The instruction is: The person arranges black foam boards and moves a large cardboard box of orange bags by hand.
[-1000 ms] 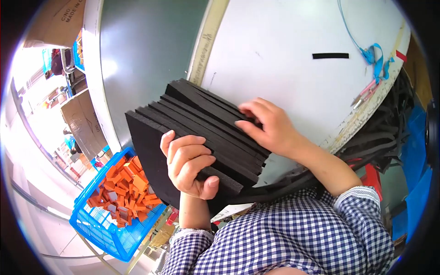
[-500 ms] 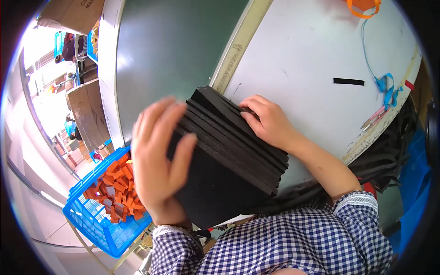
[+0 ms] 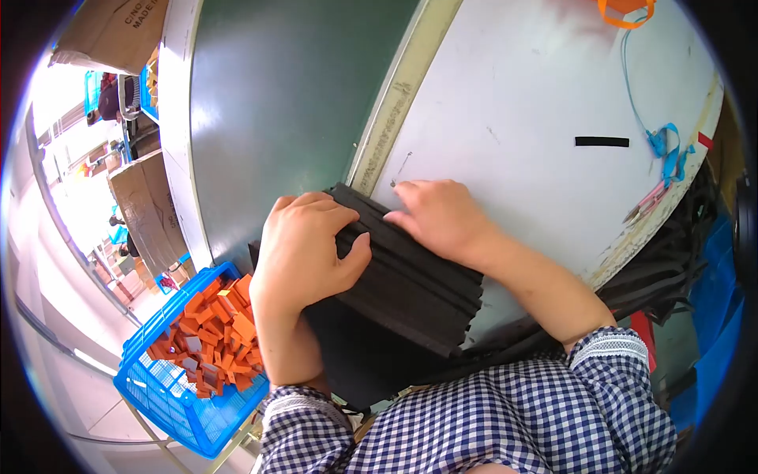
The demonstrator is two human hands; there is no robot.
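A thick stack of black foam-like sheets [image 3: 395, 288] lies at a slant at the table's near edge, its layered edges facing up. My left hand [image 3: 308, 249] bends its fingers over the stack's left upper part, with the thumb lying on the layers. Opposite it, my right hand [image 3: 444, 217] grips the right edge near the top, thumb towards the sheets and fingers curled. The undersides of both hands are hidden. A larger black face of the stack shows below my left wrist.
A blue plastic basket [image 3: 130, 385] with many orange blocks [image 3: 209, 332] stands at lower left. On the white tabletop [image 3: 513, 103] lie a black strip [image 3: 602, 142] and a blue ribbon [image 3: 671, 154]. Black strips [image 3: 647, 280] hang off the right edge. Cardboard [image 3: 146, 207] stands at left.
My left hand has moved right and its fingers have bent onto the stack. The stack has shifted down and left and tilted flatter. My right hand has slid slightly left.
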